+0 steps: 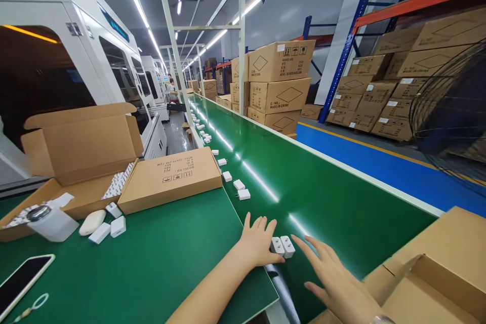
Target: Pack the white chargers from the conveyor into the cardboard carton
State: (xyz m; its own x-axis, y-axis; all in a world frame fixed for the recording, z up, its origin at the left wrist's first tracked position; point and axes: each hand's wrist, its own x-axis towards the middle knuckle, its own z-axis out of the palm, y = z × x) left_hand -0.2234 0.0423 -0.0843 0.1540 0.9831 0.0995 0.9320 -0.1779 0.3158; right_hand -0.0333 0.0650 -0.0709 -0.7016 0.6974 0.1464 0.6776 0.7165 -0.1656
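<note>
Two white charger plugs stand side by side on the green conveyor belt, prongs facing up. Over the edge between table and belt, my left hand is spread, its thumb and fingers around the left side of the pair; whether it touches them I cannot tell. On the other side, my right hand is open, fingers stretched out, its index fingertip close to the right plug. Farther up the belt, several more white charger plugs lie in a loose line along the left edge.
On the green table lie a closed carton, an open carton, a white bottle, loose chargers and a phone. An open cardboard box stands at right. Stacked cartons rise beyond the belt.
</note>
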